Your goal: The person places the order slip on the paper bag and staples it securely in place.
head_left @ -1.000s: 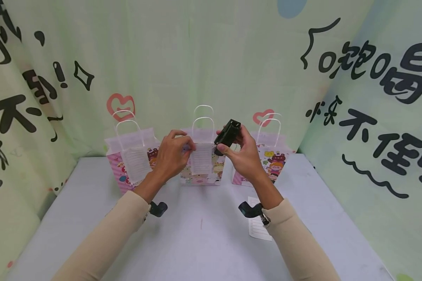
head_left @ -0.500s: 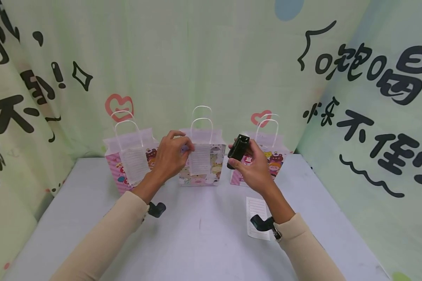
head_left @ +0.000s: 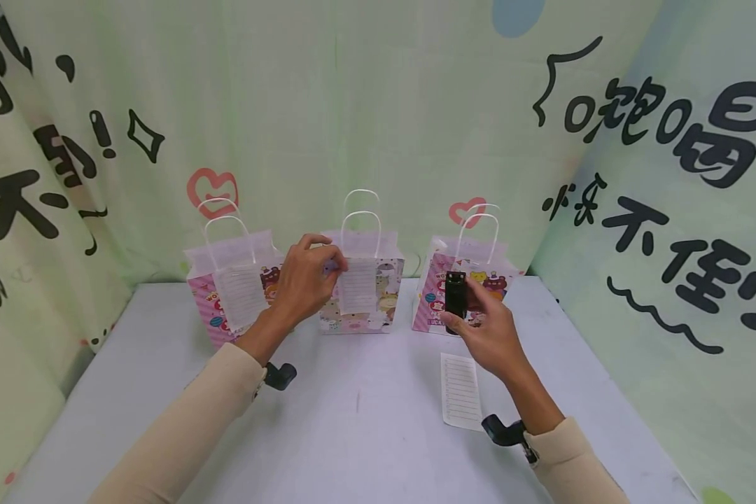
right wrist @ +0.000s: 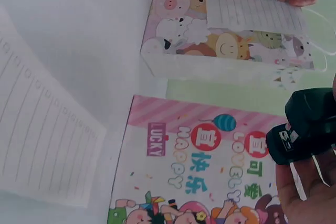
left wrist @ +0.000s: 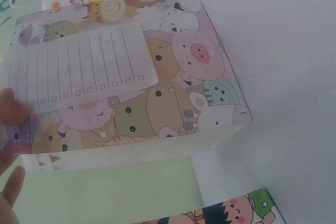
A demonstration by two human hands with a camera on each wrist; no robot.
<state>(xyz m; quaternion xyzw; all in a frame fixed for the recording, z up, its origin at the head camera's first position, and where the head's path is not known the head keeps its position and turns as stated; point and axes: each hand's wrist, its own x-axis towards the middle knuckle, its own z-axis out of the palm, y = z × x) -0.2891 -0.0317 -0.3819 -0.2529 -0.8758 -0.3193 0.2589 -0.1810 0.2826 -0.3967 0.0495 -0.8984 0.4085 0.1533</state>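
My left hand (head_left: 305, 280) pinches the top edge of the middle paper gift bag (head_left: 387, 294), at the upper corner of a lined checklist slip (head_left: 358, 288). That slip (left wrist: 89, 72) lies flat over the bag's animal print in the left wrist view. My right hand (head_left: 494, 339) grips a small black stapler (head_left: 456, 295) in front of the right gift bag (head_left: 427, 304). Seen from the right wrist, the stapler (right wrist: 302, 124) is held between thumb and fingers, overlapping the right bag's printed face.
A left gift bag (head_left: 203, 301) stands tilted with its own lined slip (head_left: 242, 297) on the front. Another lined slip (head_left: 461, 392) lies on the white table (head_left: 365, 448), before the right bag. A printed curtain (head_left: 290, 105) hangs behind.
My right hand has drawn the stapler away from the middle bag, to the right and down, turning it more upright. The left hand has stayed at the middle bag's top edge.
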